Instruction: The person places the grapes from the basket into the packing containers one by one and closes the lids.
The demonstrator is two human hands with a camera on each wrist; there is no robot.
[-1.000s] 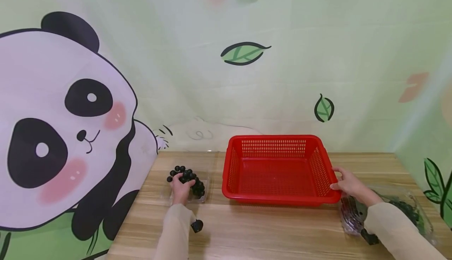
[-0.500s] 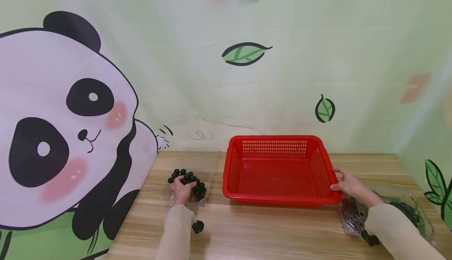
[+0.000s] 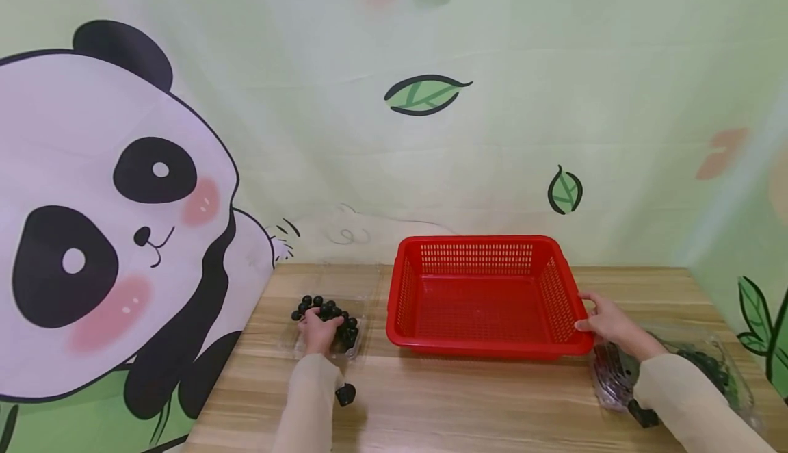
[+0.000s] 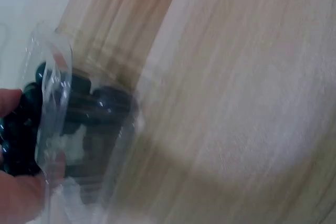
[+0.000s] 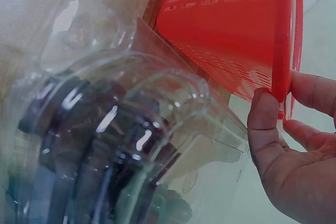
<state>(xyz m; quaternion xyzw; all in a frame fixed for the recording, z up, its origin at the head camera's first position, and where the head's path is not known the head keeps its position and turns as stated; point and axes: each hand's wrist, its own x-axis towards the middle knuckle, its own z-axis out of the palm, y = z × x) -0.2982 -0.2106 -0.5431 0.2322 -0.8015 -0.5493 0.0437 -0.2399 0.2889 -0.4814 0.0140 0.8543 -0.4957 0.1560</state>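
Observation:
A bunch of dark grapes (image 3: 347, 333) lies in a clear plastic clamshell box (image 3: 360, 347) at the left of the table. My left hand (image 3: 319, 333) reaches into this box and holds the bunch from above, thumb and fingers spread to either side. In the left wrist view the grapes (image 4: 21, 129) show partly through the clear wall. A red plastic basket (image 3: 480, 352) with slotted sides stands in the middle, nothing inside it. At its right end, my right hand (image 3: 606, 319) pinches the rim between thumb and fingers, as the right wrist view shows too.
Under my right forearm sits another clear plastic box (image 3: 615, 378) with dark fruit and something green inside. Bare wood table (image 3: 468, 405) runs in front of the basket. A wall cloth printed with a panda (image 3: 80, 159) hangs behind.
The grapes have sunk slightly in the box, with my left hand moving a little down with them. My right hand and the basket stay as they were.

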